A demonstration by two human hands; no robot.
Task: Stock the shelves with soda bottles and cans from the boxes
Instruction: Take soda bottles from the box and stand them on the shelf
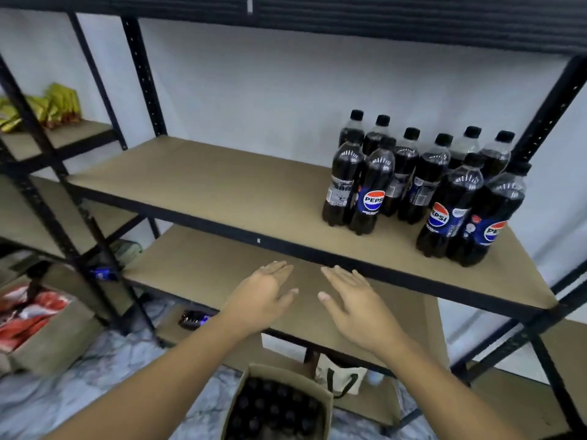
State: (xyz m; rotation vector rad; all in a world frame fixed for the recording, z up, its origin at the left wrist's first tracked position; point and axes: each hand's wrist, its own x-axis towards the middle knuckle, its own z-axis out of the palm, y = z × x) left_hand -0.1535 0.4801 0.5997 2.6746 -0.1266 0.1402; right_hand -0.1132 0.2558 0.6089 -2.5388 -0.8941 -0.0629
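your left hand (pixel 265 293) and right hand (pixel 355 300) hover side by side, palms down, fingers straight and spread, holding nothing, just below front edge of middle shelf (pixel 206 182). pepsi bottles (pixel 422 182) stand upright, clustered at right end of that shelf. open box of bottles (pixel 276 408) sits on floor beneath your forearms. red packs in box (pixel 35 315) far left.

Middle shelf (pixel 206 185): brown board on a black frame; Pepsi bottles (pixel 371 185) stand upright, clustered at its right end.
Far-left shelf (pixel 73 131): yellow packets (pixel 60 103).
Floor (pixel 95 369): near, an open box of dark bottles (pixel 286 373); left, a box of red packs (pixel 57 344).
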